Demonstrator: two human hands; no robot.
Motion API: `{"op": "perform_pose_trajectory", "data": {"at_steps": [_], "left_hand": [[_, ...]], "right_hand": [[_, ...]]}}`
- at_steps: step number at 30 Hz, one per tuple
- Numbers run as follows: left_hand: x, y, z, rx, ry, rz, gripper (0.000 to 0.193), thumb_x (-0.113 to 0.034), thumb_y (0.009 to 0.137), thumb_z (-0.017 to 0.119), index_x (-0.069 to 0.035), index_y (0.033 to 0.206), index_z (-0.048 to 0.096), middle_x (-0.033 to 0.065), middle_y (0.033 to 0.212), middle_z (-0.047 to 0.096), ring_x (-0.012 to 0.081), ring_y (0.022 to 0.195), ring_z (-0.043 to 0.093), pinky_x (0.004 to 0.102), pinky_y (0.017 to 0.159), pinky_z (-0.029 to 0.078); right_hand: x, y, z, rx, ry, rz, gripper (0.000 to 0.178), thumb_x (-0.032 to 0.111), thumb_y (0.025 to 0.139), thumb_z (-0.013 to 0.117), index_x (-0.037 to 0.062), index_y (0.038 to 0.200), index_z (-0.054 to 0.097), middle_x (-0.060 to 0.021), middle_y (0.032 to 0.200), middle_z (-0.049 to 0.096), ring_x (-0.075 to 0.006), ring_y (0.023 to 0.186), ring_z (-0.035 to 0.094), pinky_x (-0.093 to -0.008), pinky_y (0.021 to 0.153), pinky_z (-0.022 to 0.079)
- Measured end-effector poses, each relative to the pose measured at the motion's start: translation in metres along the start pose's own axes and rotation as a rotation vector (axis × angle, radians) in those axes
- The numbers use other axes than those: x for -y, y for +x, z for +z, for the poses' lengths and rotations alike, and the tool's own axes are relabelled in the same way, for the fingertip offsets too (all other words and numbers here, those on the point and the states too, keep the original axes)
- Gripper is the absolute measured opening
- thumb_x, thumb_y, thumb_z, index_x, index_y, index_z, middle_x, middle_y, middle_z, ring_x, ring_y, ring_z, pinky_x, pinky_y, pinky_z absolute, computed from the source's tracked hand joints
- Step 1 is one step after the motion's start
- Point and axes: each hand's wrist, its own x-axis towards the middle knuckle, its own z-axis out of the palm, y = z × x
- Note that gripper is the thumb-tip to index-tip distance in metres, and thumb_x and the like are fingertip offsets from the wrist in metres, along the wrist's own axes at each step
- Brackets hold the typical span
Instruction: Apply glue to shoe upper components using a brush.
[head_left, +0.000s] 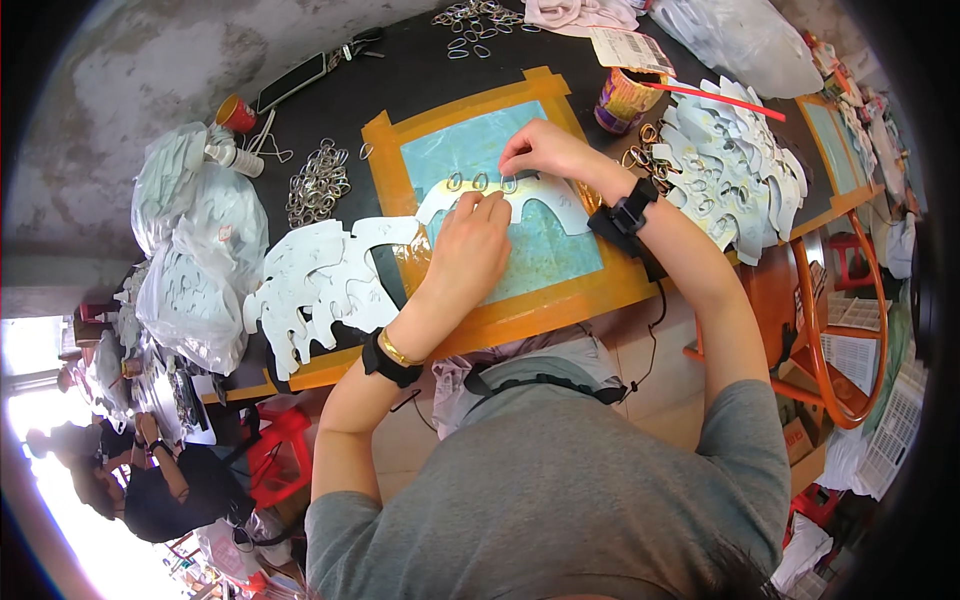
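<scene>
A white curved cut-out piece (552, 195) lies on the blue-green work mat (545, 245), which has an orange-taped border. Several oval metal rings (480, 181) stand along its upper edge. My left hand (470, 245) presses down on the piece, its fingers bent and close together. Over the same edge, my right hand (548, 152) pinches an oval metal ring (509, 184) between thumb and forefinger. The hands hide part of the piece. More white cut-out pieces (320, 280) lie overlapping to the left of the mat.
A heap of metal rings (318, 183) sits left of the mat, beside bulging plastic bags (205, 260). At right are a pile of white pieces with rings (735, 165) and a container (628, 100) with a red stick across it. Another person (170, 480) sits at far left.
</scene>
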Motion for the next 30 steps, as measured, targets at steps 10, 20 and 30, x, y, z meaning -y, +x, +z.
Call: {"op": "perform_pose_trajectory", "data": {"at_steps": [10,20,30], "left_hand": [[0.003,0.006,0.002,0.108,-0.008,0.037,0.038,0.004,0.073,0.06,0.001,0.111,0.054,0.0117,0.101,0.063,0.0342,0.106,0.055,0.0435,0.085,0.047],[0.005,0.008,0.003,0.126,-0.004,0.009,0.035,0.003,0.075,0.059,0.0,0.11,0.053,0.0123,0.098,0.064,0.0345,0.107,0.055,0.044,0.087,0.046],[0.007,0.012,0.006,0.151,-0.043,-0.005,0.03,0.003,0.074,0.057,-0.001,0.104,0.053,0.0138,0.093,0.064,0.0356,0.103,0.056,0.0454,0.083,0.046]], "right_hand": [[0.011,-0.005,0.001,-0.004,-0.058,0.047,0.015,0.013,0.078,0.074,0.0008,0.086,0.074,-0.0071,0.077,0.071,-0.0125,0.072,0.063,-0.0271,0.069,0.049],[0.01,-0.003,0.002,-0.026,-0.097,0.019,0.015,0.013,0.075,0.076,0.0013,0.084,0.074,-0.0089,0.077,0.068,-0.0156,0.073,0.063,-0.0291,0.068,0.048],[0.001,-0.003,0.005,-0.118,-0.13,-0.019,0.021,0.019,0.07,0.08,0.0028,0.078,0.071,-0.0068,0.066,0.065,-0.0166,0.061,0.06,-0.0307,0.059,0.045]]}}
